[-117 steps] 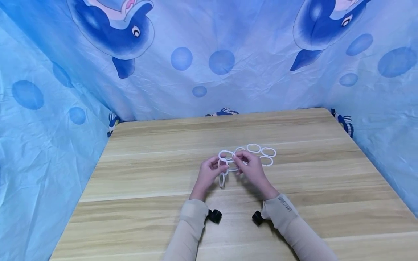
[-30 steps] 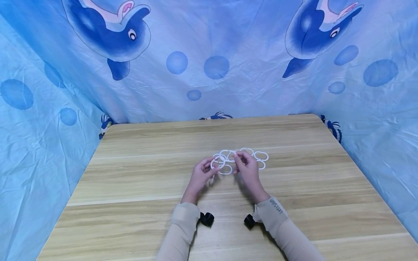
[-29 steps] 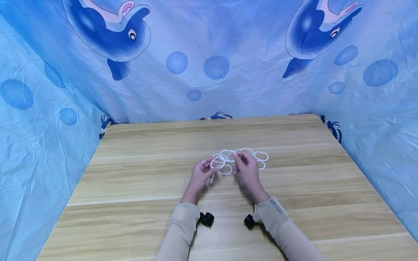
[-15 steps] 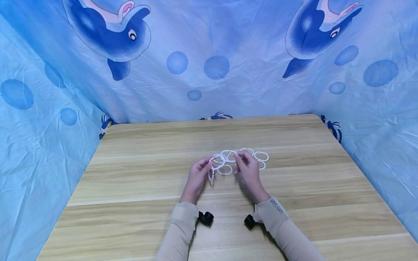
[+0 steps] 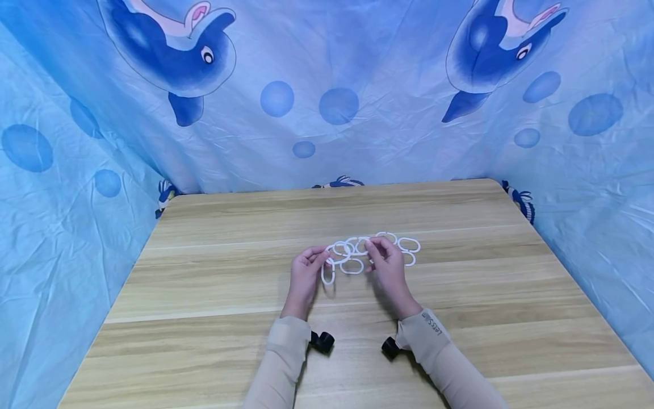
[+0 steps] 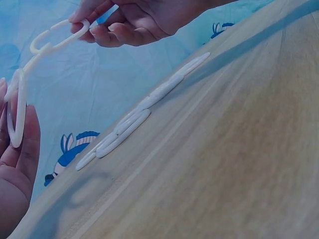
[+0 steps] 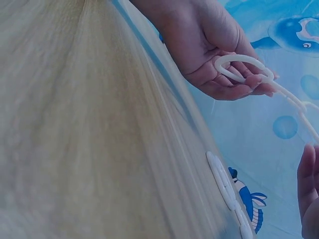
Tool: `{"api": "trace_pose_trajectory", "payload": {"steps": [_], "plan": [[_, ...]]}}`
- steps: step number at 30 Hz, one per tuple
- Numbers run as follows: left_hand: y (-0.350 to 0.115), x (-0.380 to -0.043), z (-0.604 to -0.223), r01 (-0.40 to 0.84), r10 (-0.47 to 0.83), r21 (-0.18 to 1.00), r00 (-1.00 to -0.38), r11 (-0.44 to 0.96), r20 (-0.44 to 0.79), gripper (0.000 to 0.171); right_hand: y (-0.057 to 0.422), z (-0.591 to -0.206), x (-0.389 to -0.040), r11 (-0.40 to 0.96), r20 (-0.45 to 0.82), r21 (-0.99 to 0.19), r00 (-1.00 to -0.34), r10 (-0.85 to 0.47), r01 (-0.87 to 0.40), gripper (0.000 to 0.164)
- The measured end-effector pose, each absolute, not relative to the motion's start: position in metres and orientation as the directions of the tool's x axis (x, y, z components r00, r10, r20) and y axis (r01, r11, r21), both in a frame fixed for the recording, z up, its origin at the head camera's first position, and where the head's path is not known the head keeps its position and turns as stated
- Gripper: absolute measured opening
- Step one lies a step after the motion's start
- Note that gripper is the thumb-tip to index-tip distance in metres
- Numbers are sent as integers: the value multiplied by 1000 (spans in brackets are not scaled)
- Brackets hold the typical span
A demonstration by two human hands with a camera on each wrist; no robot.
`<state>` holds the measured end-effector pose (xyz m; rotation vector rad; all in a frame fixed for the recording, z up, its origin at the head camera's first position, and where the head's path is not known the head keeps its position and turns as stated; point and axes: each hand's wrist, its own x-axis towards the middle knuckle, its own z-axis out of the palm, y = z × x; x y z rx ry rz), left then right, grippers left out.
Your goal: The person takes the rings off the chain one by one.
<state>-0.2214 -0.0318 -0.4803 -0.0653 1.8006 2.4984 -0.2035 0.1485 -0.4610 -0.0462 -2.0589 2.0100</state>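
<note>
White oval plastic links join into a short chain stretched between my hands, above the table. My left hand (image 5: pixel 304 275) pinches it near a join, with fingertips and thumb together. One end link (image 5: pixel 328 284) hangs beside those fingers; in the right wrist view this end link (image 7: pixel 241 58) lies against the curled left fingers. A middle link (image 6: pixel 34 59) slants across the gap, seen nearly edge-on in the left wrist view. My right hand (image 5: pixel 390 272) pinches the other end link (image 6: pixel 67 41) between thumb and fingertips. The right hand's lower fingers are partly hidden in the head view.
Several loose white links (image 5: pixel 409 238) lie flat on the wooden table (image 5: pixel 214 318) below and beyond my hands, some overlapping. One link (image 5: pixel 351 274) lies under the held chain. Blue dolphin-print cloth (image 5: pixel 327 62) stands behind the table and along both sides.
My left hand has shifted slightly left, and its grip has moved from the middle link to near the join. The hanging end link has swung round to face the head view. My right hand stays nearly still.
</note>
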Motion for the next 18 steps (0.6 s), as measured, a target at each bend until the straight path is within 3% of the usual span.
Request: {"api": "trace_pose_trajectory", "payload": {"steps": [9, 18], "plan": [[-32, -222, -481, -58, 3, 945, -998, -321, -60, 13, 148, -464, -205, 11, 151, -988, -971, 185, -151, 21], [-31, -221, -482, -20, 6, 961, -1000, -274, -19, 23, 148, -465, -205, 38, 147, -989, -970, 195, -142, 16]]}}
